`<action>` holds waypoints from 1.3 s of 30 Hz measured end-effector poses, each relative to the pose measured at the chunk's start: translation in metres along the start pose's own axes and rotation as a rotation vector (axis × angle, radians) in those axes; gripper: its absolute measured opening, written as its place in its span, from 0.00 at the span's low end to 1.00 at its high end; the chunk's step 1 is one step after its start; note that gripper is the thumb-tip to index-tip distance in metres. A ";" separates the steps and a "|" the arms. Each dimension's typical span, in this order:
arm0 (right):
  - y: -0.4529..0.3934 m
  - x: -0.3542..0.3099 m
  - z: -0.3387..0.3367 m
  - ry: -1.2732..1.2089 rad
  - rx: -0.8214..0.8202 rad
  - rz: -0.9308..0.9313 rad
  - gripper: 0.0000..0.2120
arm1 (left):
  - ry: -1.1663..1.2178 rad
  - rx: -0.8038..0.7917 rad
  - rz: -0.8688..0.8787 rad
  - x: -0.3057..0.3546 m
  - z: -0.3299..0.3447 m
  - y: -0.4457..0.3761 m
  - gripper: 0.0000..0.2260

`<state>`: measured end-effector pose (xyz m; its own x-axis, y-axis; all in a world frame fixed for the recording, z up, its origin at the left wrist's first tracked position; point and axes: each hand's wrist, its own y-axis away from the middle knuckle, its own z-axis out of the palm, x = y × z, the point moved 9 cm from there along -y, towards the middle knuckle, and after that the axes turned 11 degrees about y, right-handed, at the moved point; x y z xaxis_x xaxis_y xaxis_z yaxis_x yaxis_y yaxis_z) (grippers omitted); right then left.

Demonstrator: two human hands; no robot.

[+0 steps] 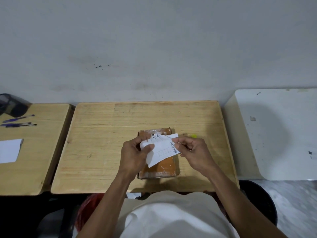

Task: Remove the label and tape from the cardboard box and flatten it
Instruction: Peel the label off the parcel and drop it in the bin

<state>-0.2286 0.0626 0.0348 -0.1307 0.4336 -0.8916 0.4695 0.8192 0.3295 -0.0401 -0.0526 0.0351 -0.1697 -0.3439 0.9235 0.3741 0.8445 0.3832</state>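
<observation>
A small brown cardboard box (165, 166) wrapped in shiny clear tape lies flat on the wooden table (106, 145). A white shipping label (162, 150) with a barcode is lifted above the box, curled and creased. My left hand (134, 155) pinches the label's left edge with thumb on top. My right hand (193, 152) pinches its right edge near the barcode. Both hands hover over the box and hide part of its top. I cannot tell whether the label's far edge still sticks to the box.
A small yellow object (193, 135) lies just right of the box. A second wooden table (42, 152) at left holds pens (18, 121), white paper (10, 150) and a dark object (12, 104). A white surface (277, 134) stands at right, a dark bin (260, 200) below it.
</observation>
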 end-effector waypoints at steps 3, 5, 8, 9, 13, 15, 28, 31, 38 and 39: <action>-0.001 0.003 -0.005 -0.049 0.000 0.024 0.10 | -0.013 -0.005 -0.010 0.003 0.000 0.001 0.08; 0.000 0.002 -0.008 -0.047 -0.002 0.016 0.10 | -0.103 -0.017 0.022 0.008 0.001 0.001 0.08; -0.001 -0.002 -0.006 0.089 -0.043 -0.015 0.13 | -0.334 -0.008 0.159 0.022 0.004 0.003 0.07; -0.002 -0.004 -0.006 0.177 -0.031 -0.034 0.14 | -0.379 -0.008 0.207 0.027 0.006 0.004 0.05; -0.008 -0.027 -0.010 0.444 0.078 -0.185 0.06 | -0.432 0.003 0.296 0.035 0.010 0.009 0.10; -0.008 -0.033 -0.009 0.460 0.087 -0.237 0.03 | -0.419 0.018 0.294 0.035 0.007 0.007 0.12; -0.008 -0.068 -0.001 0.787 0.145 -0.347 0.07 | -0.572 -0.058 0.577 0.075 0.033 0.012 0.12; -0.016 -0.058 -0.001 0.647 0.177 -0.246 0.08 | -0.569 -0.017 0.639 0.084 0.041 0.020 0.04; -0.008 0.027 -0.098 -0.042 0.592 0.240 0.08 | -0.349 0.134 0.444 0.079 0.003 0.005 0.06; -0.009 0.021 -0.101 -0.067 0.568 0.196 0.07 | -0.359 0.085 0.395 0.075 0.005 -0.001 0.05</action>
<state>-0.3234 0.1026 0.0445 0.0521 0.5169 -0.8545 0.8745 0.3895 0.2890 -0.0576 -0.0777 0.1036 -0.3375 0.1554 0.9284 0.3999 0.9165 -0.0081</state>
